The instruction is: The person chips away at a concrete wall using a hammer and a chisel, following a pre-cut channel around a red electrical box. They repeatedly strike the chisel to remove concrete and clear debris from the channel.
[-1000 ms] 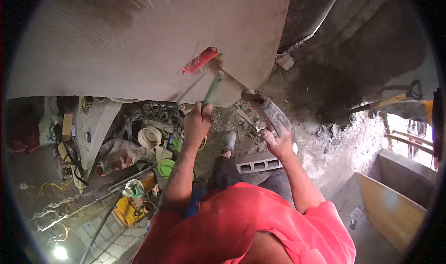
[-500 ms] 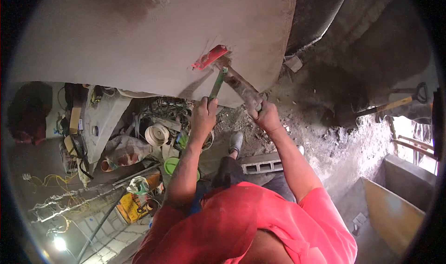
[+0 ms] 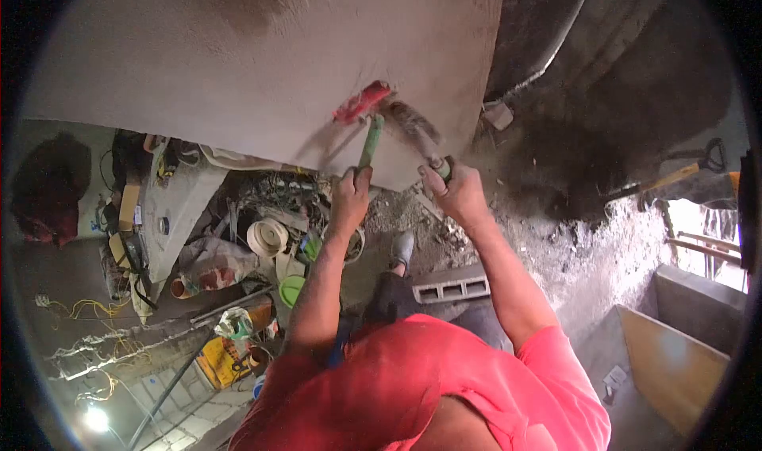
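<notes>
1. Left hand [image 3: 349, 201] grips the green handle [image 3: 371, 143] of a red-headed tool [image 3: 363, 102], in front of the pale wall [image 3: 198, 70].
2. Right hand [image 3: 462, 195] grips a blurred tool, perhaps a trowel [image 3: 414, 122], just beside the red head.

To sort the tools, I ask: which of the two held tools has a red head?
The tool in the left hand; the other tool, in the right hand, has a blurred grey-brown head.

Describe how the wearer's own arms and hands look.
The left hand and right hand are bare, without gloves. The forearms are uncovered too, below short red sleeves; the left sleeve looks darker. I see no wristbands or cables.
</notes>
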Available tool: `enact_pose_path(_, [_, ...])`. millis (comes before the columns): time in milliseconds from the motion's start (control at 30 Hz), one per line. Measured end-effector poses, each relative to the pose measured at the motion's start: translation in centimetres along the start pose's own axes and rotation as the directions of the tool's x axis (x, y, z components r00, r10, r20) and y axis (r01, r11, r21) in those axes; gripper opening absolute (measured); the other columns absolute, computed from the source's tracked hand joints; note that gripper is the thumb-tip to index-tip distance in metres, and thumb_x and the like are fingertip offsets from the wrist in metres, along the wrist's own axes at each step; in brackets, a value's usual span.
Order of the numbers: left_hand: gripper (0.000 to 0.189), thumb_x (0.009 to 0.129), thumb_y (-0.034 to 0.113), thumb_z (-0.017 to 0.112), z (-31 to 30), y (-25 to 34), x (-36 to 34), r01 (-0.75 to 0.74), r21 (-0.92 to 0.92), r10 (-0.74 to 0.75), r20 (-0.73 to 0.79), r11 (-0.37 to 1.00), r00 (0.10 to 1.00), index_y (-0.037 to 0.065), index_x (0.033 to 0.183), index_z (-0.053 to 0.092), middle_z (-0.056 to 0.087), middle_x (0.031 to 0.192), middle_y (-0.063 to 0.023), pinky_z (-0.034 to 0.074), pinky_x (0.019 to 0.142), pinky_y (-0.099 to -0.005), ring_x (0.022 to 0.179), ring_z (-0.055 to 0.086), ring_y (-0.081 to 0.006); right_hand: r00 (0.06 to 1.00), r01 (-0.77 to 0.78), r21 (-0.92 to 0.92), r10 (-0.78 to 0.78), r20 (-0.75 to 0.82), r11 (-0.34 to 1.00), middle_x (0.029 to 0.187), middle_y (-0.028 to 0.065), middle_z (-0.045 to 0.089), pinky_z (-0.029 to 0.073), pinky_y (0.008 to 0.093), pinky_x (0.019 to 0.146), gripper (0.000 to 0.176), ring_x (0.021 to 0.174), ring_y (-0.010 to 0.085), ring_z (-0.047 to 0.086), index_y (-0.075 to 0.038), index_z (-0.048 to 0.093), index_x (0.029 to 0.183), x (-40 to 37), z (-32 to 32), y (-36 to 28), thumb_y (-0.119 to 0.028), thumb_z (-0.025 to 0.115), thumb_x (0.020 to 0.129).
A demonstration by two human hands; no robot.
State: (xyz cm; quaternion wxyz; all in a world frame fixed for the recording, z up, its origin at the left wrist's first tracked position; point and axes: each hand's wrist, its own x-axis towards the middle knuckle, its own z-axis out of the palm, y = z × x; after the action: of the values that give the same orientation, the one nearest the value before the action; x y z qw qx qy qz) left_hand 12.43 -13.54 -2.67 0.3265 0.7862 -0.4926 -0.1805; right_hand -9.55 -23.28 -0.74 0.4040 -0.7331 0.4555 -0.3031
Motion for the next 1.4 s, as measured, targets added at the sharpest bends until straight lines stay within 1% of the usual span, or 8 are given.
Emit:
enact_pose_path(333, [0.052, 0.101, 0.048, 0.045, -0.4, 2.5, 0.3, -0.060, 0.086, 0.074, -0.160, 0.994, 0.984, -0.002, 0.091, 0.058, 0.061, 0.076, -0.0248, 0.044, 0.066, -0.0500, 0.077, 0.060, -0.0445, 0.998, 0.054, -0.115, -0.055, -0.006, 0.992, 0.076, 0.0290, 0.064, 0.053, 0.0481, 0.067, 0.043, 0.076, 0.0445, 0.066, 0.002, 0.065, 0.094, 0.7, 0.5, 0.1, -0.040, 0.069, 0.086])
enact_pose_path(433, [0.055, 0.102, 0.041, 0.047, -1.3, 1.8, 0.3, 0.298, 0.019, -0.291, 0.277, 0.955, 0.916, -0.011, 0.117, 0.054, 0.061, 0.113, -0.0212, 0.048, 0.087, -0.0455, 0.099, 0.061, -0.0377, 1.000, 0.029, 0.013, -0.029, 0.000, 0.999, 0.077, 0.0297, 0.064, 0.053, 0.0484, 0.065, 0.042, 0.075, 0.0463, 0.065, 0.002, 0.065, 0.095, 0.0, -1.6, -1.9, -0.038, 0.070, 0.086])
enact_pose_path(567, [0.049, 0.102, 0.045, 0.047, 0.5, -2.3, 0.4, -0.286, 0.091, 0.290, -0.041, 0.954, 0.956, -0.001, 0.087, 0.055, 0.056, 0.068, -0.0191, 0.043, 0.064, -0.0479, 0.066, 0.055, -0.0418, 0.867, 0.483, 0.145, -0.449, -0.215, 0.864, 0.078, 0.0298, 0.064, 0.053, 0.0481, 0.066, 0.040, 0.077, 0.0470, 0.064, 0.003, 0.065, 0.096, -0.8, -0.7, -0.7, -0.036, 0.070, 0.086])
enact_pose_path(633, [0.049, 0.102, 0.045, 0.047, -1.4, 2.8, -0.3, 0.146, -0.119, -0.133, 0.113, 0.982, 0.985, -0.002, 0.090, 0.056, 0.057, 0.071, -0.0212, 0.043, 0.065, -0.0495, 0.069, 0.056, -0.0424, 0.984, 0.175, -0.110, -0.176, -0.002, 0.978, 0.079, 0.0271, 0.066, 0.053, 0.0499, 0.068, 0.049, 0.078, 0.0461, 0.065, -0.002, 0.065, 0.098, -0.1, 1.0, 1.1, -0.047, 0.071, 0.083])
enact_pose_path(800, [0.048, 0.100, 0.044, 0.051, -0.4, 0.3, -0.1, 0.239, -0.090, -0.217, 0.201, 0.967, 0.955, -0.003, 0.094, 0.059, 0.063, 0.084, -0.0254, 0.046, 0.068, -0.0504, 0.079, 0.061, -0.0451, 0.987, -0.148, -0.092, 0.153, 0.052, 0.985, 0.080, 0.0285, 0.065, 0.051, 0.0522, 0.073, 0.055, 0.083, 0.0483, 0.064, 0.002, 0.064, 0.093, 1.0, -0.7, 1.1, -0.053, 0.063, 0.088])
enact_pose_path(900, [0.043, 0.097, 0.041, 0.055, 1.2, -0.6, -0.6, -0.451, 0.424, 0.279, 0.408, 0.785, 0.869, -0.001, 0.091, 0.058, 0.064, 0.086, -0.0276, 0.049, 0.069, -0.0522, 0.083, 0.064, -0.0458, 0.988, -0.149, -0.035, 0.147, -0.056, 0.988, 0.082, 0.0290, 0.065, 0.050, 0.0510, 0.074, 0.054, 0.085, 0.0487, 0.063, 0.002, 0.063, 0.091, -1.3, -1.1, 2.5, -0.051, 0.062, 0.089])
enact_pose_path(1067, [0.034, 0.096, 0.036, 0.057, 0.6, 4.8, -3.7, -0.034, 0.304, -0.033, 0.213, 0.952, 0.976, 0.002, 0.091, 0.057, 0.064, 0.072, -0.0244, 0.050, 0.060, -0.0509, 0.072, 0.064, -0.0456, 0.971, -0.230, 0.092, 0.235, -0.045, 0.969, 0.079, 0.0277, 0.064, 0.050, 0.0470, 0.071, 0.048, 0.079, 0.0456, 0.065, 0.003, 0.062, 0.092, -4.9, -2.6, 5.2, -0.045, 0.062, 0.091])
enact_pose_path(1400, [0.035, 0.098, 0.035, 0.055, -0.5, 5.3, 0.1, -0.077, 0.112, 0.082, -0.044, 0.991, 0.996, 0.001, 0.090, 0.058, 0.063, 0.071, -0.0250, 0.047, 0.060, -0.0533, 0.072, 0.063, -0.0469, 0.966, -0.258, 0.236, 0.259, 0.026, 0.937, 0.066, 0.0187, 0.060, 0.048, 0.0400, 0.061, 0.031, 0.061, 0.0270, 0.059, 0.001, 0.058, 0.090, -6.6, -5.4, 4.3, -0.030, 0.057, 0.094])
